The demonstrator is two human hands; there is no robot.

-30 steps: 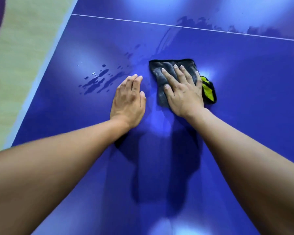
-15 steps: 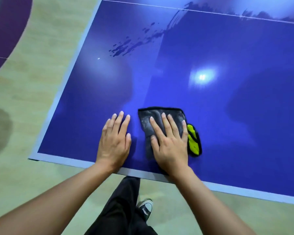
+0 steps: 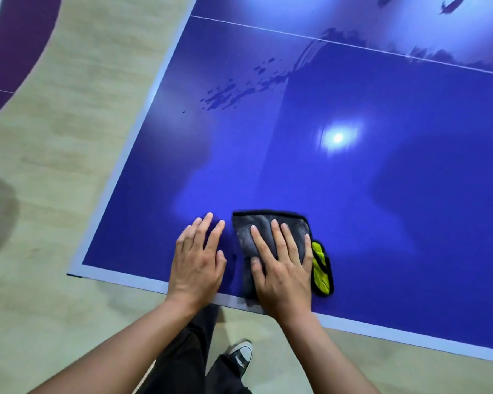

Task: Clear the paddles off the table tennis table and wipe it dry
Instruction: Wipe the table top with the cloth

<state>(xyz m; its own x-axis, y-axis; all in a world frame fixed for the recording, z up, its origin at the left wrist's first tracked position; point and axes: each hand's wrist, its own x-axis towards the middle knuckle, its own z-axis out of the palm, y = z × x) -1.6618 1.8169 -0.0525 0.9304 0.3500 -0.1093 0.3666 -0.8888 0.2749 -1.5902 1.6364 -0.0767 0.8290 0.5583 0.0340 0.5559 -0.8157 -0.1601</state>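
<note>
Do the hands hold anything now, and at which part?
Nothing is gripped. The right hand presses flat on the middle of the folded grey cloth with a yellow-green side; the left hand rests on the blue table tennis table.

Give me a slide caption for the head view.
Right hand presses a grey cloth near the edge of the blue table, left hand flat beside it; water droplets lie farther up.
</note>
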